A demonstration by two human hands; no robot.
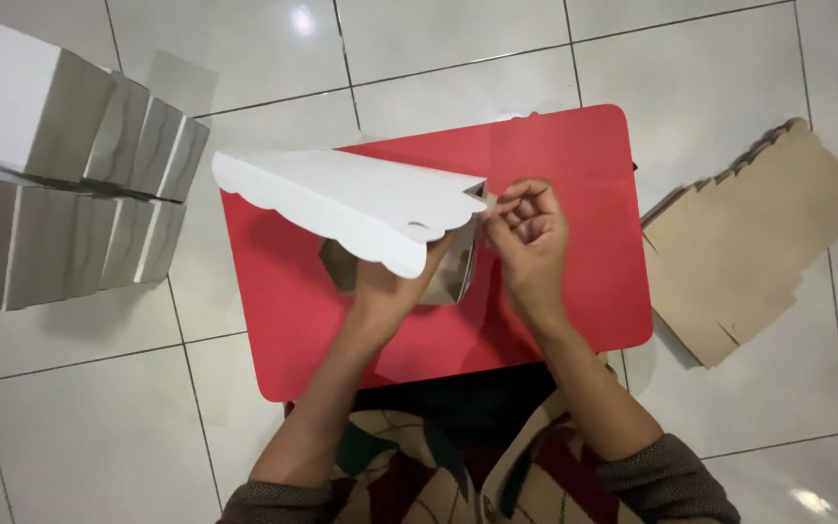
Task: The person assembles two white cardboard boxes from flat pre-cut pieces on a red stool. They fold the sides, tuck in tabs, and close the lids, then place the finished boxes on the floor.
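Over the red table (574, 165) I hold a half-folded cardboard box (351, 204), white outside and brown inside, with a scalloped flap sticking out to the left. My left hand (395, 281) grips the box from below, partly hidden under the flap. My right hand (526, 233) pinches a small tab at the box's right corner with fingers curled.
Several folded white boxes (70, 175) are stacked in rows on the tiled floor at the left. A pile of flat brown cardboard blanks (749, 243) lies on the floor to the right of the table.
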